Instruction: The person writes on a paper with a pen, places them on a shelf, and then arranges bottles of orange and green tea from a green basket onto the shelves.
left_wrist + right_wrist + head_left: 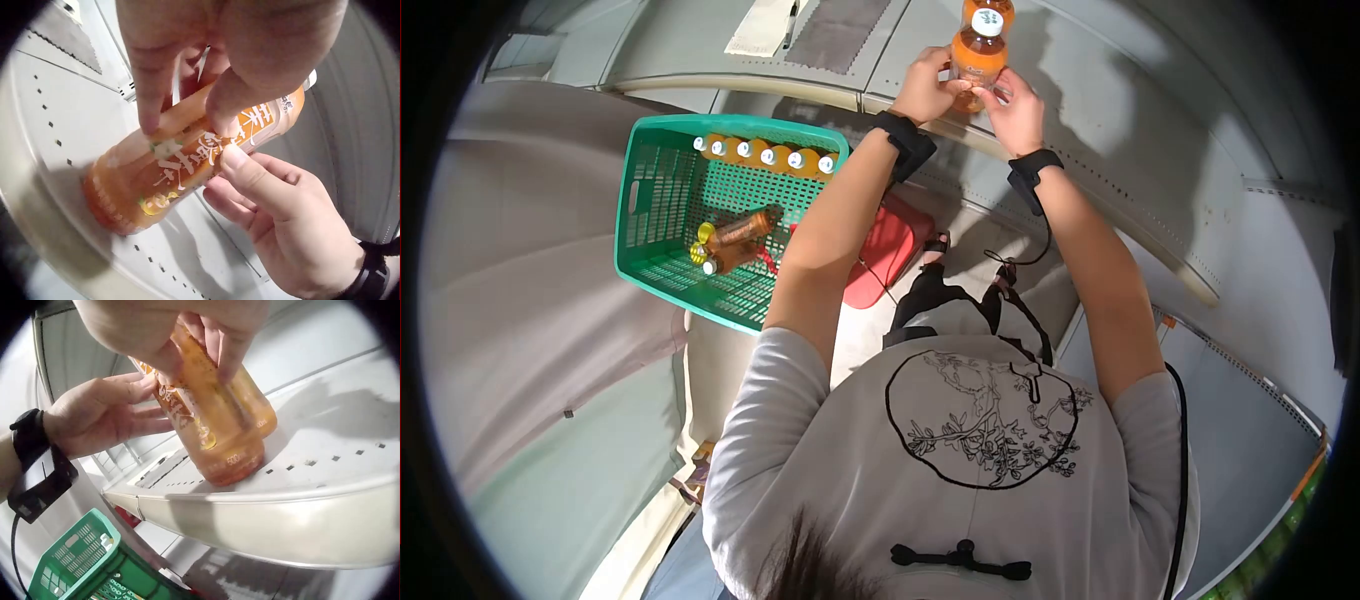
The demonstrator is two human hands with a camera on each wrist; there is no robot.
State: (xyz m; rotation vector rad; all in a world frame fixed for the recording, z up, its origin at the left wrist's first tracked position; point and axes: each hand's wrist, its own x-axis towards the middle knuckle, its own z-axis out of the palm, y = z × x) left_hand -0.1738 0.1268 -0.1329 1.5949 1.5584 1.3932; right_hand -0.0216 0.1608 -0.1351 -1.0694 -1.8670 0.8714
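An orange drink bottle [980, 62] with a white cap and a printed label stands at the front edge of a pale metal shelf [1090, 120]. My left hand [925, 88] holds it from the left, thumb and fingers on the label. From the other side my right hand [1018, 112] grips it, and both thumbs meet close together on the front of the label. In the right wrist view the bottle's base [231, 465] sits at the shelf lip. Right behind it stands a second orange bottle [257, 406], partly hidden by the first.
A green plastic basket [628, 215] below left holds a row of several white-capped orange bottles [768, 156] and a few lying bottles [740, 230]. A red object [890, 250] is on the floor beside it. Grey cloth [837, 32] and a pen [790, 25] lie on the shelf.
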